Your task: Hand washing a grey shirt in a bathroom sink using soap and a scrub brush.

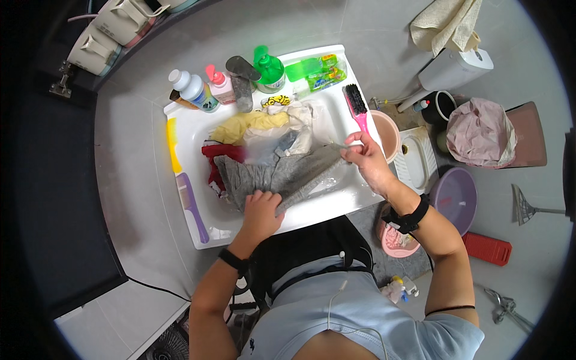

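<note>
A wet grey garment [288, 173] is stretched across the white washbasin [324, 216]. At the basin's near side, my left hand [263, 209] grips its lower edge, fingers curled over the cloth. My right hand [369, 159] pinches its far right corner between thumb and fingers, above the basin's right side. Under and behind the grey cloth lie a dark red cloth [220, 157], a yellow cloth [249, 126] and a white cloth [301, 123]. A grey faucet [243, 81] stands over them. The pink-handled brush [357, 105] rests on the right rim, just beyond my right hand.
Along the back rim stand a white bottle [193, 90], a pink pump bottle [221, 85], a green pump bottle [270, 72] and green packets [319, 74]. Combs [193, 207] lie on the left rim. Right of the basin are a squat toilet [416, 157] and a purple tub [454, 198].
</note>
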`<state>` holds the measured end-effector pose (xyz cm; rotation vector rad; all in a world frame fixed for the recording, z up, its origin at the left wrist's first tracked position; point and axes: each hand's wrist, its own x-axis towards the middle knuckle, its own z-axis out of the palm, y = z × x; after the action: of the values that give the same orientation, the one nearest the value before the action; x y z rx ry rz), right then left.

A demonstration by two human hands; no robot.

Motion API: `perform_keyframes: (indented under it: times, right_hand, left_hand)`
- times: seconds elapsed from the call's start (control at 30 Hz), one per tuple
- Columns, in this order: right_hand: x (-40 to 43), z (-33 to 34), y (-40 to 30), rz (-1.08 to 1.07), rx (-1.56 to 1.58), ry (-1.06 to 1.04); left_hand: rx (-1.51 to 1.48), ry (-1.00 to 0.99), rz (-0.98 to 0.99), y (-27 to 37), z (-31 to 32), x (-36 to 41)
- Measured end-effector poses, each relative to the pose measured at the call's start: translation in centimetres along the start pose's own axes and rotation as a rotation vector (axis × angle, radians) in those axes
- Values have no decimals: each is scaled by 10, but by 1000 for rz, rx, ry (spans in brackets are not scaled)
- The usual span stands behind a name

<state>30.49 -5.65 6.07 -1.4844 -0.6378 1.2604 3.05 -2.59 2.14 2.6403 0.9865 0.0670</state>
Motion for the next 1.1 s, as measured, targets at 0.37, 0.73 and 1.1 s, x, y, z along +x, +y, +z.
perform_keyframes:
  times: [0.37, 0.73, 1.1]
  right_hand:
    - [38, 21, -75, -502, -870, -319]
    - [30, 66, -49, -673, -916, -277]
    - [9, 114, 24, -910, -829, -289]
  left_hand:
    - [-464, 126, -204, -46, -96, 38]
    - [98, 723, -411, -55, -70, 31]
    - [-2051, 205, -797, -13, 42, 39]
